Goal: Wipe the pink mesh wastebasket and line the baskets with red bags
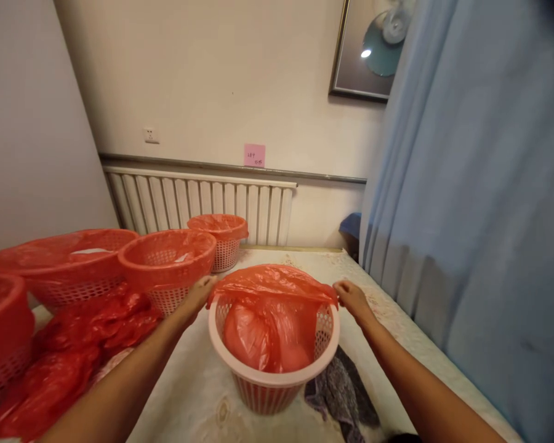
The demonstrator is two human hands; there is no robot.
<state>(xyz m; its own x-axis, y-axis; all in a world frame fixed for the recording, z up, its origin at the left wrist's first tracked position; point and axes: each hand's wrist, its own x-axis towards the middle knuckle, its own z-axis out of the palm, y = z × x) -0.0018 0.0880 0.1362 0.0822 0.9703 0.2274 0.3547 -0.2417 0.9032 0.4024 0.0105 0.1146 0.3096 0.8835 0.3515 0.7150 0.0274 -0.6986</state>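
Note:
A white plastic basket with lattice sides stands upright in front of me. Inside it hangs a red plastic bag, its far edge folded over the back rim while the near rim is bare. At the basket's left side, my left hand pinches the bag's edge. My right hand is closed on the same bag at the right side of the rim. The fingertips of both hands are partly hidden by the film.
Several baskets lined with red bags, such as this one, stand to the left and behind. Loose red bags lie in a heap at left. A dark grey cloth lies right of the basket. A blue curtain hangs at right.

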